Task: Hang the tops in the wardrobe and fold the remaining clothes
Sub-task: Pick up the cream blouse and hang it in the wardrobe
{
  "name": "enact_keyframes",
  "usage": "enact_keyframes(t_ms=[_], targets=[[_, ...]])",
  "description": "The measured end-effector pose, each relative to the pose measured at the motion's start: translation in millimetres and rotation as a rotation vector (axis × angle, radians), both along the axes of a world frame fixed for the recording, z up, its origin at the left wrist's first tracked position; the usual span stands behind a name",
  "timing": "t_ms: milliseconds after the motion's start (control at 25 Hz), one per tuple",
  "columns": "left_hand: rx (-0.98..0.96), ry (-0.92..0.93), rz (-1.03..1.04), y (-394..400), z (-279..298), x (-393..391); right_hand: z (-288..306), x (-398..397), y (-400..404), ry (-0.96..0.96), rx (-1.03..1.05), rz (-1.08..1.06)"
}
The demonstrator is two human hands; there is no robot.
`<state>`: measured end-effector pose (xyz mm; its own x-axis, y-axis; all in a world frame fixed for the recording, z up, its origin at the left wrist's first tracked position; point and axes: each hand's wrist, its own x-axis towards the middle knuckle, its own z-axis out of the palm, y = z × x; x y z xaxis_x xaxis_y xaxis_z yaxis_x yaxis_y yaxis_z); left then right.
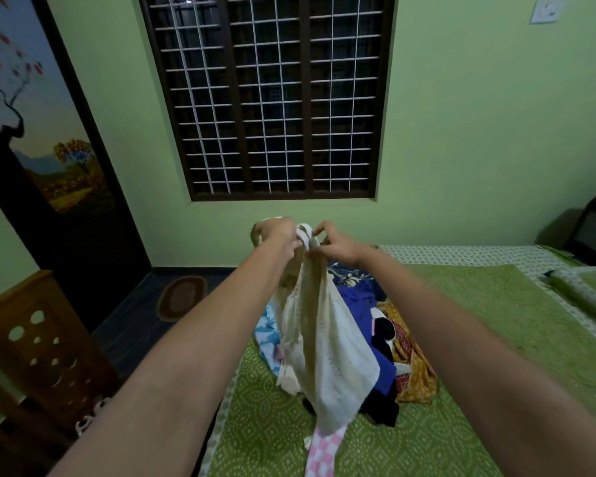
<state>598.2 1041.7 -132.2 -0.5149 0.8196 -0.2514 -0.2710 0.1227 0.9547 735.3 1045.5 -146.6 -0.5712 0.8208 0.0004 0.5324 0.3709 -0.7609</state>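
A pink checked cloth [324,449] lay nearest on the green bedspread [461,425], its top under the hanging hem of a cream top [327,352]. Behind that hem sat the clothes pile [389,342]: black, blue, orange and pale blue pieces heaped together. Both arms reached forward above it. The left hand [281,234] and right hand [339,247] were close together, fingers curled round the bunched upper end of the top, holding it up so it draped down onto the pile. Beyond stood a barred window [272,98] in a green wall [479,132].
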Motion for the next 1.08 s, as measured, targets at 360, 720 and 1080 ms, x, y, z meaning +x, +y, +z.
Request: enact_keyframes(t_ms=[360, 720, 1080], targets=[[-0.17, 1.507, 0.091, -40, 17, -11, 3, -5, 0, -0.189, 0.361, -0.283], [0.117, 1.109, -0.598, -36, -40, -8, 16, -23, -9, -0.1, 0.391, -0.291], [0.098, 1.444, -0.331, -39, -24, -9, -17, 12, -8, -0.673, 0.489, -0.325]])
